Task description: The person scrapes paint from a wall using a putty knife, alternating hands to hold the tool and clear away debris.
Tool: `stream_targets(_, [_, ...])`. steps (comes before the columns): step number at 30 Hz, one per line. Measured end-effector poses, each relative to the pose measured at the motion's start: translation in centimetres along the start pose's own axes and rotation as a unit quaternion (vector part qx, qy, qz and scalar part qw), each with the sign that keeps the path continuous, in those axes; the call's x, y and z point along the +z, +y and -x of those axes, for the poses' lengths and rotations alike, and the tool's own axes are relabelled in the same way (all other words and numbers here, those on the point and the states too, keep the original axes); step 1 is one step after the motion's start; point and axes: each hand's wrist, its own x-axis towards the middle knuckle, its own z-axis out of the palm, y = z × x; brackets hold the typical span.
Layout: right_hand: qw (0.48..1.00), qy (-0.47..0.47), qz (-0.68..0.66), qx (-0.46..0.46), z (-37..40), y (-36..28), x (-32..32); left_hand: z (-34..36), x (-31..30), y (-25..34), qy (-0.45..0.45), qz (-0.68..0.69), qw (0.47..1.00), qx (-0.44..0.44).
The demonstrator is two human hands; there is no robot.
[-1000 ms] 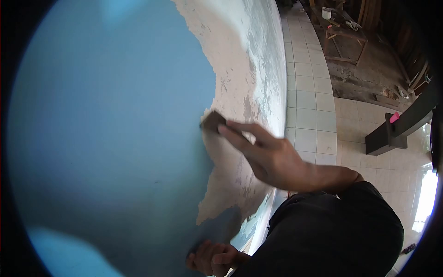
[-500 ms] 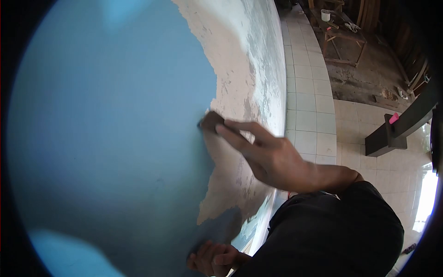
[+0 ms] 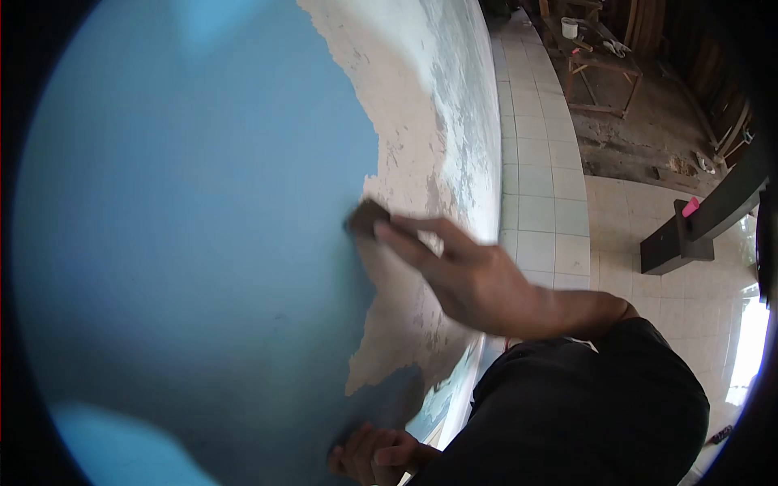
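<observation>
My right hand presses a small dark brown pad flat against the wall with outstretched fingers. The pad sits right at the edge where the blue paint meets the bare beige patch. My left hand rests low against the wall at the bottom of the view. Its fingers are curled, nothing shows in them, and the frame's edge cuts part of the hand off. My black sleeve fills the lower right.
A white tiled floor runs along the wall's foot. A dark bench with a pink object on it stands at the right. A wooden table holding a white cup is far off, on dirty ground.
My right hand has slid the pad a little to the left along the edge of the blue paint. The left hand has stayed put.
</observation>
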Motion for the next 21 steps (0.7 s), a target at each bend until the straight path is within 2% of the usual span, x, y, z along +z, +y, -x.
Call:
stream_targets(1, [0.999, 0.007, 0.013, 0.047, -1.1, 0.4, -0.3, -0.1, 0.2, 0.3, 0.004, -0.004, 1.0, -0.003])
stream_targets(2, [0.999, 0.028, 0.02, 0.042, -1.7, 1.3, -0.2, -0.2, 0.2, 0.5, 0.007, -0.008, 1.0, -0.006])
stream_targets(3, [0.998, 0.051, 0.028, 0.033, -2.1, 1.9, 0.1, -0.4, 0.4, 0.0, 0.031, 0.046, 0.998, 0.035])
stream_targets(5, [0.999, -0.002, -0.005, 0.035, -0.7, 0.4, -0.3, -0.9, 1.8, -1.4, 0.091, 0.153, 0.977, 0.117])
stream_targets(6, [0.999, 0.023, -0.015, -0.021, -0.1, 0.4, 0.3, -1.1, 2.1, -1.3, 0.093, 0.147, 0.978, 0.115])
stream_targets(8, [1.0, 0.014, -0.018, 0.02, -0.9, 1.1, -0.2, -1.2, 1.9, -1.1, 0.088, 0.137, 0.981, 0.109])
stream_targets(11, [0.999, 0.007, -0.013, 0.042, -1.4, 1.0, -0.5, 0.4, 0.2, -0.2, 0.012, 0.002, 1.0, -0.002])
stream_targets(13, [1.0, -0.001, -0.015, 0.028, -0.4, 0.4, -0.1, 0.3, -0.1, -0.6, 0.004, 0.008, 1.0, 0.018])
stream_targets(14, [0.999, 0.033, -0.006, -0.013, -0.5, 0.4, 0.2, 0.1, 0.1, -0.4, 0.001, 0.011, 1.0, 0.026])
stream_targets(17, [0.997, 0.044, 0.031, 0.057, -2.9, 1.9, -0.6, -0.8, 2.4, -2.0, 0.143, 0.143, 0.968, 0.149])
stream_targets(18, [0.997, 0.033, 0.006, 0.067, -3.0, 2.0, -0.6, -0.9, 2.2, -2.0, 0.137, 0.153, 0.967, 0.15])
stream_targets(21, [1.0, 0.027, -0.006, -0.001, -0.6, 1.1, 0.2, -1.5, 2.9, -1.2, 0.143, 0.153, 0.968, 0.14])
